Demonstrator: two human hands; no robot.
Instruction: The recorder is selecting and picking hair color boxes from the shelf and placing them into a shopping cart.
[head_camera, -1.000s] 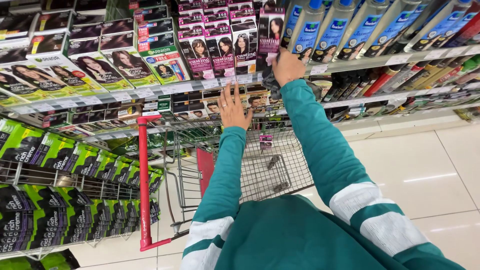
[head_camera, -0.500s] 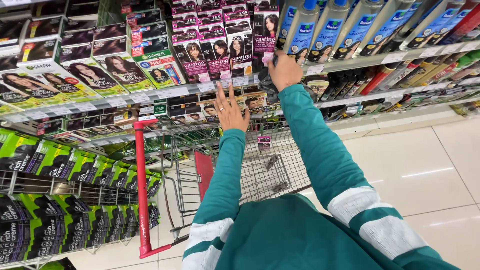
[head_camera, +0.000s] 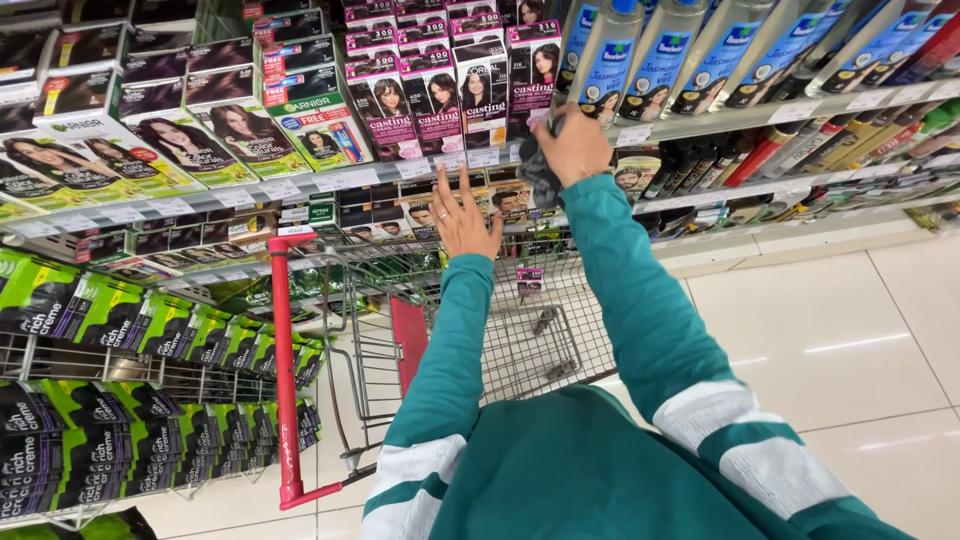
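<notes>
My right hand (head_camera: 578, 143) is raised to the front edge of a shelf (head_camera: 700, 122) and is closed on a dark grey cloth (head_camera: 540, 176) that hangs below it. Just above the hand stand maroon hair-colour boxes (head_camera: 485, 80) and tall clear bottles with blue labels (head_camera: 650, 50). My left hand (head_camera: 465, 208) is held up with its fingers spread, a ring on one finger, in front of the lower shelf's small boxes (head_camera: 375, 215). It holds nothing. Both arms wear teal sleeves with white stripes.
A wire shopping cart (head_camera: 545, 335) with a red handle bar (head_camera: 283, 370) stands between me and the shelves. Green and black boxes (head_camera: 120, 330) fill wire racks at lower left. White tiled floor (head_camera: 840, 330) lies to the right.
My right hand has dropped a little along the shelf edge, and the dark cloth now shows under it. My left hand has barely moved.
</notes>
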